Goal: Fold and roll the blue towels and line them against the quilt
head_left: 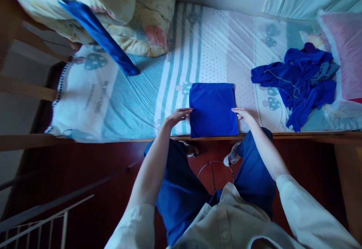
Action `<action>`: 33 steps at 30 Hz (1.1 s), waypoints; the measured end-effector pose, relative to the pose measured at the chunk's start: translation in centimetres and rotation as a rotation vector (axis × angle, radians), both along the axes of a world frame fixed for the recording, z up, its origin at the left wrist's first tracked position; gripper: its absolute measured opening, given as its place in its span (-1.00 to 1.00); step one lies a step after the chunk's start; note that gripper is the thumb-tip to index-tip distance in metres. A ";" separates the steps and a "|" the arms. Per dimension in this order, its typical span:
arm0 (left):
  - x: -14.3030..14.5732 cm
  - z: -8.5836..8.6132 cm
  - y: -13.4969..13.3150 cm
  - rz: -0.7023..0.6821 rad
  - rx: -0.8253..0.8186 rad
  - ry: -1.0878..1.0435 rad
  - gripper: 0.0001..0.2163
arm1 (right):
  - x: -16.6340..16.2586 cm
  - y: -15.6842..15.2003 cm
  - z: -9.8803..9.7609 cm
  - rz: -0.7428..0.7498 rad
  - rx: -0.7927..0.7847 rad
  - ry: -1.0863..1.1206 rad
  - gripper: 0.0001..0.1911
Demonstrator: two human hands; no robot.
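Note:
A flat blue square of folded cloth (213, 109) lies at the front edge of the bed; whether it is a garment does not show. My left hand (180, 115) is at its left edge, fingers stretched out and fingertips touching the side. At the opposite edge is my right hand (244, 115), its fingers extended against the cloth and partly curled below. Neither hand visibly grips the fabric. To the right, a crumpled pile of blue clothes (299, 79) with a thin light piping lies on the bed.
A patterned sheet (135, 102) covers the bed. At the back left is a bundled yellow quilt (152, 19), with a long narrow blue folded cloth (98, 40) leaning across it. A pink pillow (346, 53) sits at the right. Wooden rails (28, 87) border the left end.

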State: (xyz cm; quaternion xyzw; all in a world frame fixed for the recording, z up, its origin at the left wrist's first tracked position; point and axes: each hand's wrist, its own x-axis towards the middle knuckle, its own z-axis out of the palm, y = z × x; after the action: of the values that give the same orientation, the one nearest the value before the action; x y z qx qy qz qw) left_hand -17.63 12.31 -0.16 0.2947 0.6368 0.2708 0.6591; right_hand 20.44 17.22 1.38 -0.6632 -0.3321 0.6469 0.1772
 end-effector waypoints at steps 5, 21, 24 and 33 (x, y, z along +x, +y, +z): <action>-0.3 -1.2 3.6 0.131 0.054 -0.069 -0.55 | -1.2 3.5 -0.7 -0.087 -0.016 0.087 -0.85; -1.3 -3.3 9.9 0.202 0.060 -0.220 -0.58 | -1.8 10.0 -2.7 -0.107 0.092 0.080 -0.81; -1.4 -3.7 10.2 0.215 0.068 -0.182 -0.57 | -1.6 10.3 -2.9 -0.116 0.097 0.103 -0.81; -0.5 -3.7 11.2 0.206 0.203 -0.123 -0.53 | -1.1 10.8 -3.0 -0.157 0.123 0.132 -0.81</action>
State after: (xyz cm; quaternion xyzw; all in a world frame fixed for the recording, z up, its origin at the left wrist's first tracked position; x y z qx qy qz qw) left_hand -18.14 23.49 -3.81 0.2757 0.5914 0.4177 0.6322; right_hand 19.36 28.05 -1.64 -0.6309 -0.3057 0.6518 0.2892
